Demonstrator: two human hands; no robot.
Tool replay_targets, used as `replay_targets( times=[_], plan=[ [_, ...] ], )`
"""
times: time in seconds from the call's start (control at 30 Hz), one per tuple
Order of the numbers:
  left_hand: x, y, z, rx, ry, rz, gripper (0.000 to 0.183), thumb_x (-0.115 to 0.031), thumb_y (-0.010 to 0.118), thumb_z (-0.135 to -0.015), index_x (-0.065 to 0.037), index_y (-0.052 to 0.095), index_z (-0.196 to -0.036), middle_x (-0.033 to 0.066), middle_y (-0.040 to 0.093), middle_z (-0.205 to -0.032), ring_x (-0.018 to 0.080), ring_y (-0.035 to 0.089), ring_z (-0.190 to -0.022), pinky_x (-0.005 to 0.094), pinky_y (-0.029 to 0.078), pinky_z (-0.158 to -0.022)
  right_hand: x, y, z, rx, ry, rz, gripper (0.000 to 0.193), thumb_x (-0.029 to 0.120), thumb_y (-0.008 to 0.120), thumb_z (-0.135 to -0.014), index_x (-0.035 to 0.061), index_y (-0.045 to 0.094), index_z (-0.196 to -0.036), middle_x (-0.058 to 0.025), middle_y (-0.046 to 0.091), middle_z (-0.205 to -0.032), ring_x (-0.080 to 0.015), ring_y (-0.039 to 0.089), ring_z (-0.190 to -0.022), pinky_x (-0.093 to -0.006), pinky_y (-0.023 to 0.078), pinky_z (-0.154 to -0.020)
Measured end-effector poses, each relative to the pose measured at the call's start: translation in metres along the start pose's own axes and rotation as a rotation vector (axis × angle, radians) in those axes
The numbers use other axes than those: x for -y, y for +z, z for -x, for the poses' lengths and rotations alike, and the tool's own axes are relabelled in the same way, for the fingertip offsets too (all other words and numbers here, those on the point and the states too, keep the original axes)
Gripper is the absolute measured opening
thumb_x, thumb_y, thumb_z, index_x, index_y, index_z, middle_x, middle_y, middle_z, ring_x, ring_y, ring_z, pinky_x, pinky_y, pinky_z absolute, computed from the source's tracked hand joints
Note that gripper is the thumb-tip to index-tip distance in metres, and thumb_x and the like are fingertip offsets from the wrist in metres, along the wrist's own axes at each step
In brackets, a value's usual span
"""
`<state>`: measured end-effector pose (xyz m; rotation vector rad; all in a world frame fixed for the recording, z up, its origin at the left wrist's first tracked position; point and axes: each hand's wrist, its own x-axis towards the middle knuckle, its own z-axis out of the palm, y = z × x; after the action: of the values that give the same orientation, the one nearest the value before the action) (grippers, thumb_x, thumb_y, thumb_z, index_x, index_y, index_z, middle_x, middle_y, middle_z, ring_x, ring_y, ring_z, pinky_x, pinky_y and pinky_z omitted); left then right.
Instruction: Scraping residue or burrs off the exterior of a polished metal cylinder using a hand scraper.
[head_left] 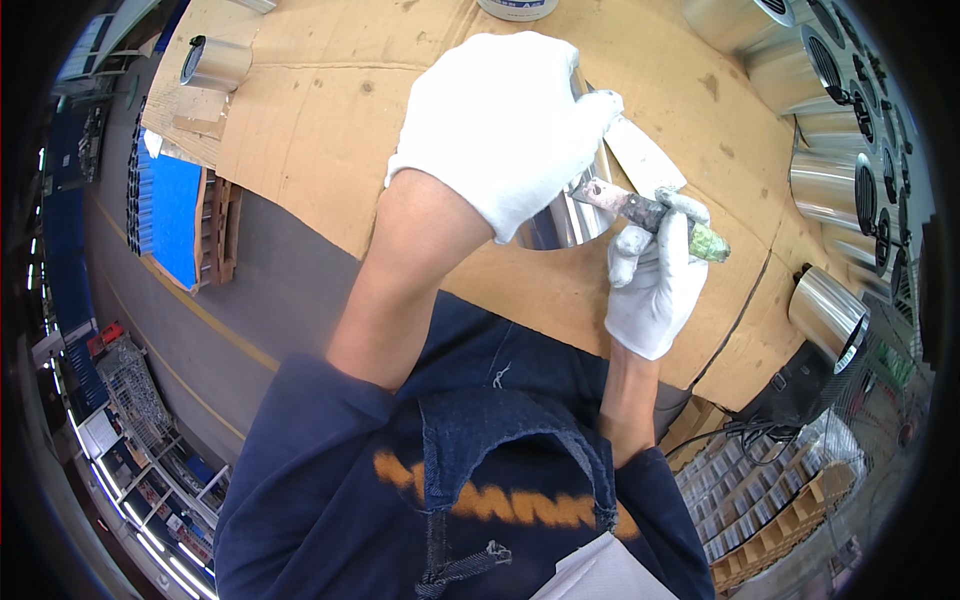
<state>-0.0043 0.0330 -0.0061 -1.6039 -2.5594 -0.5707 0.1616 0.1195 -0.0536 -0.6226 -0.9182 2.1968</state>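
My left hand [490, 125], in a white work glove, reaches over a shiny metal cylinder [566, 226] and grips it. The glove hides most of the cylinder; its lower end shows beneath the palm. In my right hand [655, 295], also gloved in white, is a scraper [648, 213] with a stained flat blade, a dark grimy handle and a green end. Its blade points left and meets or overlaps the cylinder's side; whether they touch, I cannot tell. Just beyond the scraper lies a flat white strip [643, 155], of a kind I cannot make out.
Brown cardboard [310, 120] covers the table. Several metal cylinders with dark vented ends [830, 190] line the right side. Another cylinder [217, 64] lies at the far left, and a white tub [517, 8] stands at the far edge. Below left is a blue-topped pallet [175, 215].
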Motion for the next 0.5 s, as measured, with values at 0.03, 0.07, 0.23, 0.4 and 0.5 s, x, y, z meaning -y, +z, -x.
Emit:
replay_targets(
  times=[0.03, 0.07, 0.23, 0.4, 0.5],
  plan=[
    [0.0006, 0.0002, 0.0003, 0.0, 0.001, 0.001, 0.025, -0.015, 0.064, -0.077, -0.013, 0.069, -0.101, 0.0098, 0.064, -0.081, 0.0234, 0.062, -0.068, 0.0318, 0.05, -0.059, -0.0004, -0.0002, 0.0004, 0.003, 0.011, 0.014, 0.015, 0.01, 0.048, -0.095, 0.0011, 0.049, -0.107, -0.0117, 0.06, -0.07, -0.0136, 0.051, -0.049, -0.022, 0.039, -0.042],
    [0.0013, 0.0006, 0.0004, 0.0, 0.016, -0.009, 0.025, -0.015, 0.064, -0.077, -0.013, 0.069, -0.102, 0.0098, 0.064, -0.081, 0.0234, 0.062, -0.068, 0.0318, 0.05, -0.059, -0.0009, -0.0005, 0.0007, 0.006, 0.022, 0.027, 0.015, 0.01, 0.048, -0.095, 0.0011, 0.049, -0.107, -0.0117, 0.06, -0.07, -0.0136, 0.052, -0.05, -0.022, 0.039, -0.042],
    [0.0017, 0.0016, -0.0002, -0.01, 0.033, -0.038, 0.026, -0.014, 0.064, -0.077, -0.014, 0.069, -0.102, 0.0096, 0.064, -0.082, 0.0234, 0.062, -0.068, 0.0318, 0.05, -0.058, -0.0009, -0.0016, 0.0, 0.019, 0.007, -0.007, 0.015, 0.009, 0.049, -0.095, 0.001, 0.049, -0.107, -0.0116, 0.06, -0.071, -0.0137, 0.053, -0.051, -0.0221, 0.039, -0.043],
    [-0.0001, -0.0006, -0.001, 0.01, 0.015, -0.026, 0.026, -0.013, 0.065, -0.076, -0.014, 0.069, -0.102, 0.0096, 0.064, -0.081, 0.0233, 0.061, -0.069, 0.0317, 0.05, -0.059, -0.0014, -0.0017, 0.0005, 0.011, 0.014, 0.003, 0.015, 0.008, 0.049, -0.095, 0.0009, 0.049, -0.108, -0.012, 0.06, -0.071, -0.0138, 0.053, -0.051, -0.0225, 0.039, -0.043],
    [0.0009, -0.0007, 0.0001, -0.027, 0.071, -0.063, 0.028, -0.013, 0.065, -0.075, -0.014, 0.069, -0.103, 0.0095, 0.063, -0.082, 0.0235, 0.061, -0.069, 0.0318, 0.049, -0.059, -0.0003, -0.002, 0.0009, 0.007, 0.006, -0.016, 0.016, 0.009, 0.049, -0.094, 0.0009, 0.049, -0.109, -0.0123, 0.06, -0.072, -0.014, 0.053, -0.051, -0.0227, 0.039, -0.043]
  ],
)
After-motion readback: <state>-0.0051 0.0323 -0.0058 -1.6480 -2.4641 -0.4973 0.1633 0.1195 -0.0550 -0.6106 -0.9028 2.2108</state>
